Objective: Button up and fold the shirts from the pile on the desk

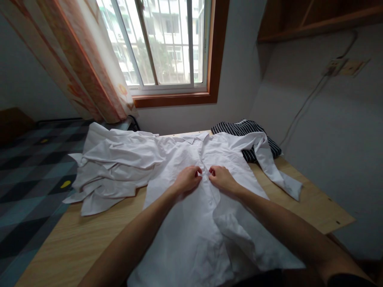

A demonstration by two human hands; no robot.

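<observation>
A white button-up shirt (182, 223) lies spread on the wooden table, its collar (191, 138) toward the window and its hem toward me. My left hand (189, 179) is closed on the shirt's front edge, left of the button line. Opposite it, a short gap away, my right hand (220, 178) pinches the other front edge. Below the hands the right front panel is folded and rumpled. One sleeve (266, 159) stretches out to the right and hangs over a striped cloth. Whether a button sits between my fingers is too small to see.
More crumpled white cloth (110, 171) lies at the table's left. A black-and-white striped cloth (239, 126) is at the back right of the wooden table (89, 235). A checked bed (26, 175) adjoins on the left. Curtain (86, 63), window and a wall cable (305, 104) are behind.
</observation>
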